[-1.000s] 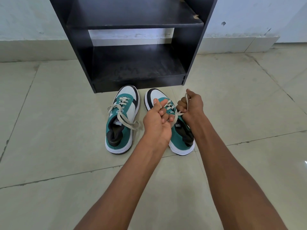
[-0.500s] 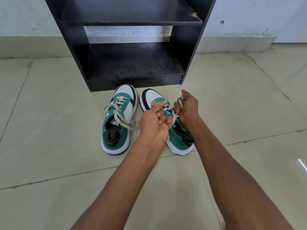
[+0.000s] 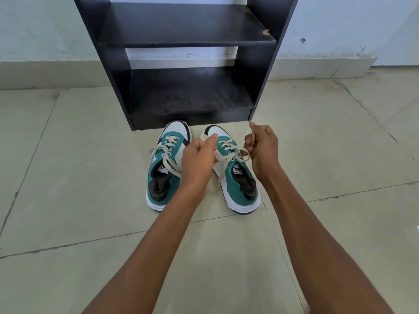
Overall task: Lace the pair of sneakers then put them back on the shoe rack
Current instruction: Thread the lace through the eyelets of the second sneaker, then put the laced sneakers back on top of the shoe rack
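On pale floor tiles, sneakers

Both hands grip right sneaker's laces (one each).

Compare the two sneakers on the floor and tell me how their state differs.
1. The left sneaker lies untouched, while both hands, left hand and right hand, work on the right sneaker.
2. The left sneaker's lace ends lie slack across its opening; the right sneaker's ends are pulled out sideways, one in each hand.

Both are teal, white and black, toes toward the shoe rack.
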